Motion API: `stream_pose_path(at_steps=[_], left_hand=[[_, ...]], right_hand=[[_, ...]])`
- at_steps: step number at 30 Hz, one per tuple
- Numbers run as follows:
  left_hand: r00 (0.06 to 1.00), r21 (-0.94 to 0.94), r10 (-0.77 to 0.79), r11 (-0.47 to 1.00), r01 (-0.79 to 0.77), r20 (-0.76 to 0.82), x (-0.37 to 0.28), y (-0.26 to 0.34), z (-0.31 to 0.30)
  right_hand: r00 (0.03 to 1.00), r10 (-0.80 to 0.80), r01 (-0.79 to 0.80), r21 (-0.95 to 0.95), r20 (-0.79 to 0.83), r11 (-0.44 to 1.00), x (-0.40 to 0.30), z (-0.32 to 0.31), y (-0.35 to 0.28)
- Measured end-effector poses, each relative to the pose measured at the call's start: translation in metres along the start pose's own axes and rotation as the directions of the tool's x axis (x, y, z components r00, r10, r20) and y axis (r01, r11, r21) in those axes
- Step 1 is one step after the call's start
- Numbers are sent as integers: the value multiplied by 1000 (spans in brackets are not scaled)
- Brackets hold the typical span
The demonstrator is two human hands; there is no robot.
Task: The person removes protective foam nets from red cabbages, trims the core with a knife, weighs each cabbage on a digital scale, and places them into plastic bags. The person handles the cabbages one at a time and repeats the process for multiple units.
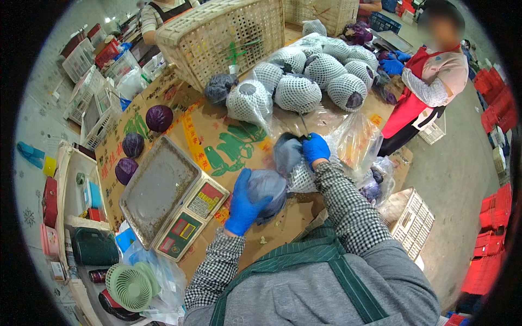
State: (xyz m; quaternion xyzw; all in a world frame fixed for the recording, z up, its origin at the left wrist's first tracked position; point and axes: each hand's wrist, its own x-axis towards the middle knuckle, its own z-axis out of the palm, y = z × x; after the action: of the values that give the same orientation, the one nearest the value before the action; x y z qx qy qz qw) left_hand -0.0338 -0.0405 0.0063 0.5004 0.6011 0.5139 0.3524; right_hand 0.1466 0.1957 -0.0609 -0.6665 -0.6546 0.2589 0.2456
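Observation:
My left hand (246,203), in a blue glove, holds a purple cabbage (267,195) just right of the scale. In my right hand (315,150), also blue-gloved, is a knife (303,124) with its blade pointing away from me. Beneath and beside that hand lie a dark cabbage (287,155) and white foam netting (301,177). Cabbages in white foam nets (297,93) are heaped beyond my hands, some under clear plastic. A digital scale (161,189) with a metal pan stands to the left. Loose purple cabbages (159,118) rest on the cardboard past it.
A large perforated plastic crate (220,40) stands at the back. Clear plastic bags (361,138) lie on the right. A co-worker in a red apron (403,98) stands at the right side. A green fan (129,287) and a foam box (65,195) are at lower left.

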Motion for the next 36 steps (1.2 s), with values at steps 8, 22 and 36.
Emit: stream_pose_path(at_steps=[8,22,36], left_hand=[[975,-38,165,984,-172,-151,-65,-28,-17],[992,-124,125,985,-124,-1,-34,13,-7],[934,177,333,919,-352,126,-33,32,29]], right_hand=[[970,-88,122,-139,226,983,6,-13,-16],[695,-483,38,645,532,764,-129,-53,-46],[798,-530,320,544,287,775,-157,-103,-9]])
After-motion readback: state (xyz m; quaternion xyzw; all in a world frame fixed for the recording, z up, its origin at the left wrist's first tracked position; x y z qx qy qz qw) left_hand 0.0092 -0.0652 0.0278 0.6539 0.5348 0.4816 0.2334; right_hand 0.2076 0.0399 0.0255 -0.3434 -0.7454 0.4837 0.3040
